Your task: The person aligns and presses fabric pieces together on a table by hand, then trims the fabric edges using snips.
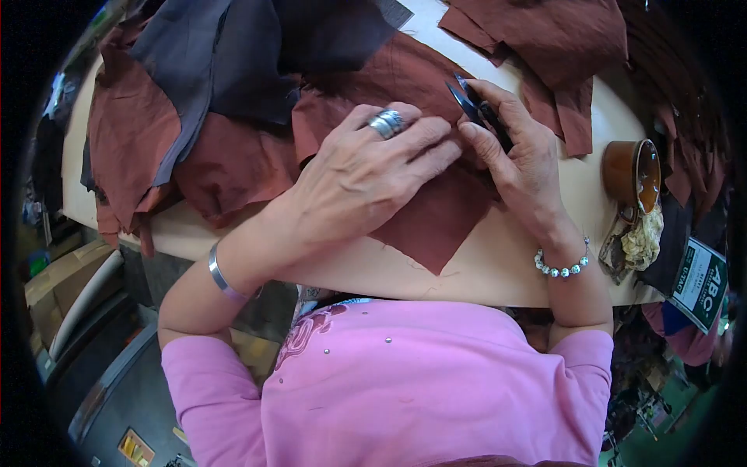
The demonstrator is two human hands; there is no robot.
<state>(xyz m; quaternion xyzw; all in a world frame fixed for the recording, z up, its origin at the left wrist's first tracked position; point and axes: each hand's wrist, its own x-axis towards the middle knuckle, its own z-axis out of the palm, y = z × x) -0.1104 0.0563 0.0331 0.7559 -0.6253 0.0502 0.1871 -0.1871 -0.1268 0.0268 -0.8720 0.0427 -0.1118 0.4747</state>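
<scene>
My right hand [525,152] is wrapped round a pair of black thread snips [471,103], its blades pointing up and left. My left hand [385,167], with a broad silver ring on one finger, lies over a reddish-brown fabric piece [436,222]. The left fingers are bent and closed on the cloth close to the snips; the left thumb is hidden. One pointed corner of this fabric hangs toward the table's near edge, with loose threads beside it.
Brown fabric pieces [140,128] and dark grey cloth [253,58] are heaped at the left of the pale table [506,284]. More brown cloth [552,39] lies at the back right. A brown cup [620,173] stands at right beside a crumpled yellowish lump [644,240].
</scene>
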